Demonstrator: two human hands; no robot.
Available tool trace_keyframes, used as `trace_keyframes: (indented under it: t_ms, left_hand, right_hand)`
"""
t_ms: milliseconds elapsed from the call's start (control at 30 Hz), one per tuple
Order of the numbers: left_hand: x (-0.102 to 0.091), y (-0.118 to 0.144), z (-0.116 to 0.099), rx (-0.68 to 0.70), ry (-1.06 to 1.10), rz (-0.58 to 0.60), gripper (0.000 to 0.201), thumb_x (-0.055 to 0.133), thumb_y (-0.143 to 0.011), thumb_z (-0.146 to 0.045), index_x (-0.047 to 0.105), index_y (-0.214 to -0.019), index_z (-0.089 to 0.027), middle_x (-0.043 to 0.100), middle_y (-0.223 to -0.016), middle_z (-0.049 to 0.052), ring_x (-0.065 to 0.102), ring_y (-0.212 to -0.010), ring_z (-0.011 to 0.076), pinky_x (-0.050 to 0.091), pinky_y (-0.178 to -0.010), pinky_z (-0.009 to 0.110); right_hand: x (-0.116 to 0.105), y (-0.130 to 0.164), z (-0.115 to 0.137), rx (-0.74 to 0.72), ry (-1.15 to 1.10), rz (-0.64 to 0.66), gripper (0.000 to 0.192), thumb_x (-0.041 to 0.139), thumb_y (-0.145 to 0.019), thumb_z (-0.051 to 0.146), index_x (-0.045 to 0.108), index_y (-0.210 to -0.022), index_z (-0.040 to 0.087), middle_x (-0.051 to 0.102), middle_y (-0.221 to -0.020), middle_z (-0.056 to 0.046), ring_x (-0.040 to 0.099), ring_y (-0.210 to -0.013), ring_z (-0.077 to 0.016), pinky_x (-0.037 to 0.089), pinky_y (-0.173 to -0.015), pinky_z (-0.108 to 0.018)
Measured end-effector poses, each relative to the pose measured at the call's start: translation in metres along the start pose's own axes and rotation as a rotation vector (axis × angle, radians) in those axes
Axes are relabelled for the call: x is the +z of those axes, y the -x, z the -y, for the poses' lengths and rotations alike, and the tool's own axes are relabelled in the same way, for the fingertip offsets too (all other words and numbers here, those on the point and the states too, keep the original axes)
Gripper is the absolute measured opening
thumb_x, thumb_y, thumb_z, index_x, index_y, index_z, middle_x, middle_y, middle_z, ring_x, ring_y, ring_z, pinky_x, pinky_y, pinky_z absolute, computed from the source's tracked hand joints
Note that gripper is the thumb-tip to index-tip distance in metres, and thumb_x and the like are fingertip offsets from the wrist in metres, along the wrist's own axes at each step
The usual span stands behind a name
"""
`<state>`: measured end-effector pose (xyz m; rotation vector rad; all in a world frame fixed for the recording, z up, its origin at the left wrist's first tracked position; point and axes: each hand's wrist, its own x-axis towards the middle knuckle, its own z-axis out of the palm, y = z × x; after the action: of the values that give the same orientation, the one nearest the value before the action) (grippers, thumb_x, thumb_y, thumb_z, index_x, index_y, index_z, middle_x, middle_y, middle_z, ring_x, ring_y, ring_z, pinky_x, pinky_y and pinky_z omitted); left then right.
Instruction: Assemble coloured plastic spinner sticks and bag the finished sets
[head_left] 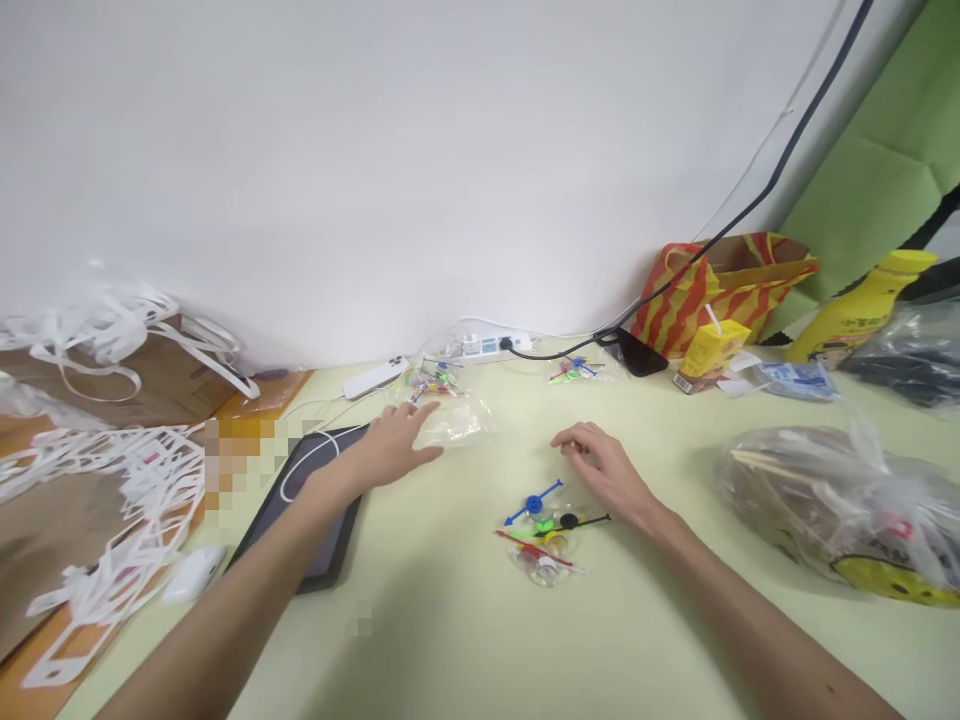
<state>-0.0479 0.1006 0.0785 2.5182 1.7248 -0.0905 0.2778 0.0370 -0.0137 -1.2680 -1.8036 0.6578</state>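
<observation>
My left hand [394, 440] is stretched out with its fingers spread, above the table beside a clear plastic bag [461, 422]. Nothing shows in its grasp. Just behind it lies a bag of small coloured plastic parts [435, 380]. My right hand [604, 465] hovers with loosely bent fingers, and I see nothing held in it. Below and left of it is a loose group of small plastic pieces: a blue arrow spinner [533, 505], a black arrow spinner [570, 521], a red arrow [525, 545] and clear round discs [546, 570].
A tablet [330, 540] with a white cable lies left, near a white mouse-like object [195, 574]. At the back are a power strip [487, 346], another parts bag [577, 370] and a phone [641, 353]. Right stand a drink carton [709, 355], yellow bottle [855, 310] and tied plastic bag [795, 500].
</observation>
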Motion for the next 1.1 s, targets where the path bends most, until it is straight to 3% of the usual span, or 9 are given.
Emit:
trace_keyframes:
  t_ms: [133,267,333,433,600,700,933,1100]
  left_hand:
    - [0.032,-0.007,0.002,0.037,0.096,0.097,0.073,0.051,-0.088,-0.056,0.032,-0.152,-0.026,0.051,-0.142,0.015,0.045,-0.133,0.0341,0.035,-0.109,0.051]
    - [0.04,-0.003,-0.01,0.057,0.101,-0.072,0.087,0.051,-0.087,-0.068,0.016,-0.157,-0.03,0.023,-0.162,0.014,0.016,-0.151,0.0381,0.015,-0.117,0.062]
    - [0.044,-0.002,-0.021,0.133,0.11,-0.145,0.08,0.042,-0.092,-0.068,0.015,-0.157,-0.031,0.017,-0.165,0.011,0.01,-0.153,0.0342,0.011,-0.119,0.06]
    - [0.055,-0.006,-0.035,0.181,0.095,-0.156,0.066,0.029,-0.1,-0.06,0.02,-0.157,-0.027,0.023,-0.164,0.011,0.016,-0.152,0.0301,0.01,-0.121,0.057]
    - [0.074,-0.009,-0.043,0.103,0.096,-0.018,0.072,0.035,-0.094,-0.07,0.026,-0.156,-0.034,0.022,-0.164,0.012,0.014,-0.15,0.0454,0.02,-0.114,0.066]
    - [0.077,-0.008,-0.045,0.065,0.095,-0.022,0.077,0.037,-0.089,-0.077,0.025,-0.155,-0.04,0.019,-0.165,0.009,0.008,-0.149,0.0493,0.016,-0.112,0.072]
    - [0.089,-0.024,-0.044,0.084,0.078,-0.112,0.061,0.028,-0.098,-0.065,0.026,-0.154,-0.041,0.02,-0.165,-0.001,0.011,-0.153,0.0351,0.009,-0.12,0.062]
    - [0.101,-0.04,-0.028,0.005,0.081,-0.174,0.058,0.029,-0.1,-0.061,0.029,-0.154,-0.04,0.022,-0.164,0.0,0.016,-0.152,0.0361,0.013,-0.119,0.064]
  right_hand:
    - [-0.011,0.001,0.009,-0.06,0.094,0.268,0.025,0.048,-0.096,0.04,0.068,-0.1,0.025,0.07,-0.091,-0.004,0.062,-0.087,-0.0226,0.047,-0.084,-0.04]
    - [-0.016,0.002,0.012,-0.072,0.203,0.393,0.031,0.049,-0.096,0.05,0.068,-0.098,0.025,0.07,-0.088,-0.004,0.062,-0.086,-0.0234,0.044,-0.088,-0.043]
    - [-0.015,0.002,0.012,-0.083,0.226,0.413,0.032,0.048,-0.097,0.051,0.067,-0.098,0.025,0.07,-0.089,-0.004,0.062,-0.087,-0.0235,0.044,-0.088,-0.043]
    - [-0.012,0.003,0.011,-0.098,0.259,0.423,0.035,0.045,-0.098,0.052,0.067,-0.099,0.025,0.069,-0.09,-0.005,0.061,-0.088,-0.0233,0.043,-0.088,-0.043]
    - [-0.012,0.003,0.01,-0.1,0.282,0.426,0.035,0.044,-0.099,0.052,0.066,-0.097,0.025,0.07,-0.09,-0.005,0.062,-0.088,-0.0227,0.042,-0.088,-0.041]
    - [-0.012,0.003,0.012,-0.111,0.297,0.408,0.035,0.043,-0.101,0.05,0.066,-0.095,0.023,0.07,-0.09,-0.005,0.062,-0.088,-0.0218,0.041,-0.088,-0.04]
    - [-0.013,0.005,0.02,-0.122,0.26,0.439,0.03,0.044,-0.102,0.045,0.065,-0.1,0.025,0.069,-0.094,-0.004,0.06,-0.09,-0.0207,0.039,-0.087,-0.04]
    - [-0.012,0.006,0.021,-0.12,0.244,0.47,0.019,0.056,-0.098,0.04,0.066,-0.093,0.025,0.068,-0.088,-0.002,0.059,-0.088,-0.0205,0.04,-0.088,-0.04]
